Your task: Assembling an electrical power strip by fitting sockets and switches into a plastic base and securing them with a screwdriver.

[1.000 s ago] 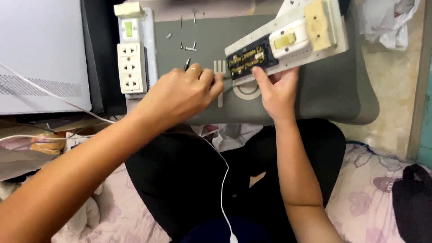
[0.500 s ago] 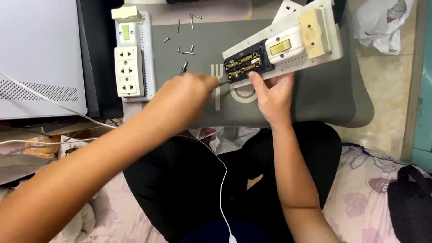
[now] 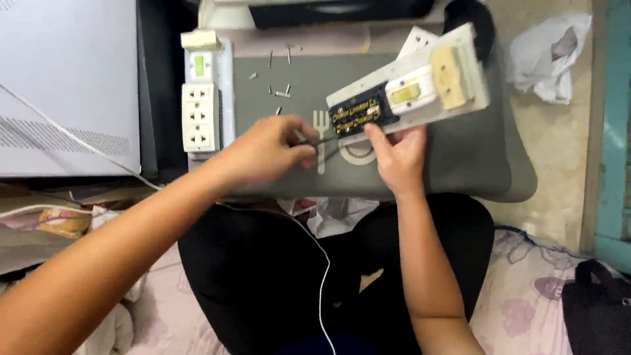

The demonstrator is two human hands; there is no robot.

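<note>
Right now the left hand (image 3: 266, 150) has its fingers (image 3: 299, 156) curled tight around a thin dark tool (image 3: 319, 139), likely a small screwdriver, whose tip points at the dark end of the opened power strip (image 3: 411, 89). The right hand (image 3: 397, 152) props that strip from below: the thumb presses up against its lower edge by the dark section with brass contacts (image 3: 356, 113), and the other fingers are tucked underneath, so the grip is closed on it. The strip sits tilted, its far end raised toward the upper right, showing a white switch block with a yellow rocker (image 3: 409, 94) and a tan plate (image 3: 448, 76) beyond it.

Everything rests on a grey lap tray (image 3: 486, 164) laid across the person's legs. No container is in view; several small screws (image 3: 281, 92) lie loose on the tray's upper left part. Just beside the tray's left edge lies a second white power strip (image 3: 198, 108) with three sockets. A white cable (image 3: 322, 289) runs down over the dark trousers.

Compared with half a second earlier, the left hand sits lower and a bit farther from the dark section, with more of the tool shaft visible between the hands; the right hand's hold on the strip looks unchanged.
</note>
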